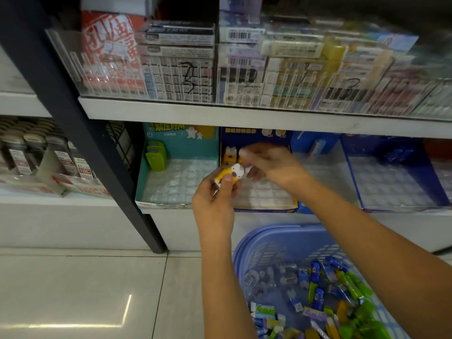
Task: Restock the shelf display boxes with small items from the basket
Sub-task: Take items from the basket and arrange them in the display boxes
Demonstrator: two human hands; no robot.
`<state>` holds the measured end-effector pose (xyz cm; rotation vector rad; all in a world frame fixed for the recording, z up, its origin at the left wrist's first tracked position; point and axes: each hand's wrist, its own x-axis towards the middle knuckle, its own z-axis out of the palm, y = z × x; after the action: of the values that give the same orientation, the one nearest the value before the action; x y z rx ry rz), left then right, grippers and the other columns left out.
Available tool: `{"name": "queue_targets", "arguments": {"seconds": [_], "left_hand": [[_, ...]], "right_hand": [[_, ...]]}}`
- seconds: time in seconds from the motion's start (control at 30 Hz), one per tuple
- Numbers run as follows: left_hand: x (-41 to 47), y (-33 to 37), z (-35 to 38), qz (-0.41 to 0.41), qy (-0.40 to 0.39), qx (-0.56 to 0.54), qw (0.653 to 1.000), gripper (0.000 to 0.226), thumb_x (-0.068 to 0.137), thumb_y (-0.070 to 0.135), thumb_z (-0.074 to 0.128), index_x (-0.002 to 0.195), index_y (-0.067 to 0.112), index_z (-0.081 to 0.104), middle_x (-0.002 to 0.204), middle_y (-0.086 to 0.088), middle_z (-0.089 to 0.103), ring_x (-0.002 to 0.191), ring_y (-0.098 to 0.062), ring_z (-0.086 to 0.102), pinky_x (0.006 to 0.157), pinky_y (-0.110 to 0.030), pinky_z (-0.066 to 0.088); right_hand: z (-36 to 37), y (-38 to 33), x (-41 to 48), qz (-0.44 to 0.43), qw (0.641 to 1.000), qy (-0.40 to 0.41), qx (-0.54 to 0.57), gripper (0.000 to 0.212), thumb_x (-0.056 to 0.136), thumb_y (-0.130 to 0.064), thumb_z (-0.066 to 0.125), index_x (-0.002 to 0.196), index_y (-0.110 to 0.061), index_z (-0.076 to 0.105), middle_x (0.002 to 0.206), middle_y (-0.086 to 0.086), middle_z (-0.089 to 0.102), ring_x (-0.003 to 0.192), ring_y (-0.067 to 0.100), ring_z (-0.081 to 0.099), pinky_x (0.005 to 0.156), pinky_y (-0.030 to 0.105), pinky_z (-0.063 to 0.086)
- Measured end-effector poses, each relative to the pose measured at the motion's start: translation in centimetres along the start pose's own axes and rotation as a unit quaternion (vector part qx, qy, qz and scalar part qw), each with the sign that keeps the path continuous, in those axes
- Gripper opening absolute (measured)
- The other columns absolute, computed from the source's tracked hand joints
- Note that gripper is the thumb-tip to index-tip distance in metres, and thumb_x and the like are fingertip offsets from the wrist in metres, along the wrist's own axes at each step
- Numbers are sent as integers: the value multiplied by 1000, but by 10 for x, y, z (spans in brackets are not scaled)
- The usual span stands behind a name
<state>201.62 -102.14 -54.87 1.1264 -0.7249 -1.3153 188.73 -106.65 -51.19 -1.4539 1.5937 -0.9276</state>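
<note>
My left hand (215, 201) grips a small yellow-and-white figure item (230, 174) in front of the dark blue display box (265, 209) on the lower shelf. My right hand (269, 162) reaches over that box, its fingertips pinching at the top of the same item. One matching yellow item (230, 153) stands in the box's back left corner. Below at the right, the light blue basket (269, 238) holds several small blue, green and purple items (318, 294).
A teal display box (156, 204) to the left holds green items (156, 155) at its back. More blue display boxes (391, 206) stand to the right with clear moulded trays. A dark shelf post (97, 152) slants down to the tiled floor. Stocked packets fill the upper shelf (244, 113).
</note>
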Motion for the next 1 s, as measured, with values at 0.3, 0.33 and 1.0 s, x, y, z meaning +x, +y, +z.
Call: {"name": "queue_targets", "arguments": {"seconds": [0.3, 0.33, 1.0], "left_hand": [[-13, 1, 4, 124, -138, 408, 894, 50, 96, 22, 53, 144, 19, 39, 142, -1, 47, 121, -14, 51, 98, -22, 43], [-15, 0, 3, 112, -167, 460, 865, 47, 96, 23, 53, 141, 18, 43, 143, -3, 47, 123, -18, 50, 100, -26, 42], [-32, 0, 0, 156, -178, 469, 851, 28, 96, 22, 52, 120, 10, 62, 127, -6, 60, 108, -18, 58, 88, -22, 44]], "right_hand": [[-3, -7, 12, -97, 979, 77, -164, 22, 80, -17, 73, 99, -10, 65, 91, 3, 68, 82, 13, 62, 78, 21, 49], [0, -6, 17, -119, 969, 60, -210, 23, 82, -18, 71, 101, -9, 65, 95, 5, 69, 87, 15, 63, 81, 22, 49], [8, 0, 16, -121, 912, -29, -392, 40, 95, -27, 52, 134, -18, 51, 127, 15, 52, 115, 30, 50, 91, 30, 39]]}}
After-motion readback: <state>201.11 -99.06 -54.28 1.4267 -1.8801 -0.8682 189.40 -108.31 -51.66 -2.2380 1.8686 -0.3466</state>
